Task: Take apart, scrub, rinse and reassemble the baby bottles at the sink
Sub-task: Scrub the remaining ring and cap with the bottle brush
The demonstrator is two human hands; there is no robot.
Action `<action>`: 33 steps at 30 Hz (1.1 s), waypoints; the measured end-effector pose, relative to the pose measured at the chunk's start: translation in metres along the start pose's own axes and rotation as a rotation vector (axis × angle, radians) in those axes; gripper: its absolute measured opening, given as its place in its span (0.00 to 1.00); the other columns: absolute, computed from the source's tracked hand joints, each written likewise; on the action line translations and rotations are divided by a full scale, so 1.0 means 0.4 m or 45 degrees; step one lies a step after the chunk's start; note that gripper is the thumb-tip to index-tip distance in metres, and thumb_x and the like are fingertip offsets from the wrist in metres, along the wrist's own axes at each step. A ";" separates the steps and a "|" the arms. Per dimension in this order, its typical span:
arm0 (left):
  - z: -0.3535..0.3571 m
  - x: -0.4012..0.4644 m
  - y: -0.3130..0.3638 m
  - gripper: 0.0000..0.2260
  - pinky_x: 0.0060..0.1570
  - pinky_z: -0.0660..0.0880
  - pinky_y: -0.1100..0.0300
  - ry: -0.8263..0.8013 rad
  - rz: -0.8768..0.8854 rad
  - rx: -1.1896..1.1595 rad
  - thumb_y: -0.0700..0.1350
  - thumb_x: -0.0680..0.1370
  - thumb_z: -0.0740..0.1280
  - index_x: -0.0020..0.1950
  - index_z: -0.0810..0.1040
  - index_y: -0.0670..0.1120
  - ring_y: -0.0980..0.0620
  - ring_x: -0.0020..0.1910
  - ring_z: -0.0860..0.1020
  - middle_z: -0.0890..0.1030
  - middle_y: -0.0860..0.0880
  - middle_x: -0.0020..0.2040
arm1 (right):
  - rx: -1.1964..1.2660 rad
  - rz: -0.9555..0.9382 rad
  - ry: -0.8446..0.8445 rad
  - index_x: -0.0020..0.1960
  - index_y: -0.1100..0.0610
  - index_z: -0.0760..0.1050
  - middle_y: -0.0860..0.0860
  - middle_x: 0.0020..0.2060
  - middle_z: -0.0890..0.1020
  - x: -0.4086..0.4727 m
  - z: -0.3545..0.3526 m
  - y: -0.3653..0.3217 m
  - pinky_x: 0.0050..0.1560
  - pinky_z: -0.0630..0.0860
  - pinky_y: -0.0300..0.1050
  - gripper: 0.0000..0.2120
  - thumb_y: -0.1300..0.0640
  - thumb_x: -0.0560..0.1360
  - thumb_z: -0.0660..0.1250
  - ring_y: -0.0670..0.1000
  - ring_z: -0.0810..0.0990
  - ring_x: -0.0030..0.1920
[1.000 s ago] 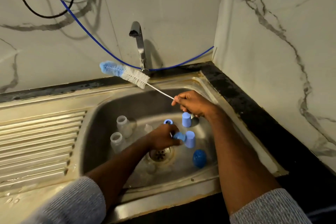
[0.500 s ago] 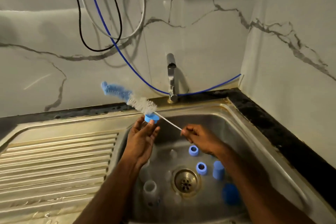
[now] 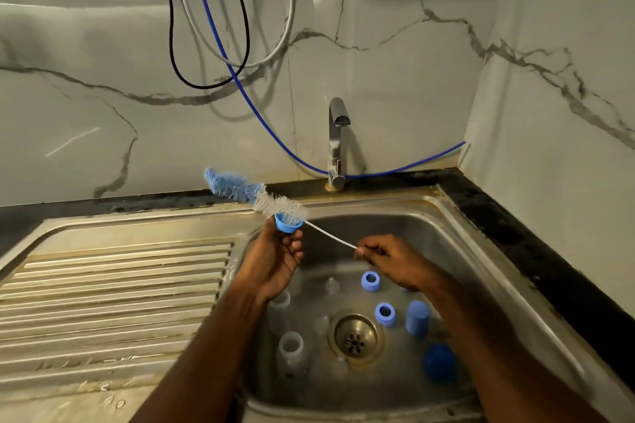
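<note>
Head view: my left hand (image 3: 275, 259) pinches a blue ring (image 3: 288, 224) above the sink (image 3: 508, 285) edge; right hand (image 3: 395, 259) closed on the brush (image 3: 275, 201) wire, bristles touching the ring; bottles (image 3: 291, 348) and caps (image 3: 416, 319) lie in the basin; risk, I judge: wet ring slips, drops near the drain (image 3: 355, 336).

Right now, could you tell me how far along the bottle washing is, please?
Taking apart looks done: bottles, rings and a cap lie separate in the sink. In hand: the left hand holds a blue ring against the brush, held by the right hand. Remaining scrubbing, rinsing under the dry tap and reassembly are left.
</note>
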State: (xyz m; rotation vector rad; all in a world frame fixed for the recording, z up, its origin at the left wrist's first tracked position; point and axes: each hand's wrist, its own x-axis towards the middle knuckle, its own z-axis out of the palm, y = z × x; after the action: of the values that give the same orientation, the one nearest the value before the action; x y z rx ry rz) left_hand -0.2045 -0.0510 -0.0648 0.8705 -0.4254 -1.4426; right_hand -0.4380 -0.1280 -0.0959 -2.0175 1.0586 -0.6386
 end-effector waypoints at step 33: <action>0.022 0.003 -0.015 0.15 0.59 0.80 0.53 -0.016 0.407 -0.130 0.35 0.81 0.63 0.68 0.74 0.36 0.43 0.60 0.82 0.81 0.37 0.62 | -0.149 0.059 0.148 0.45 0.52 0.76 0.54 0.38 0.80 0.000 0.001 -0.008 0.46 0.76 0.52 0.11 0.49 0.83 0.61 0.50 0.76 0.38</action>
State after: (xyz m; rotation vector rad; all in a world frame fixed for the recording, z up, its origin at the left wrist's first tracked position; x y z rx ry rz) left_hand -0.2148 -0.0537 -0.0640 0.6770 -0.4731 -1.1653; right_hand -0.4361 -0.1268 -0.0934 -2.0697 1.2332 -0.6909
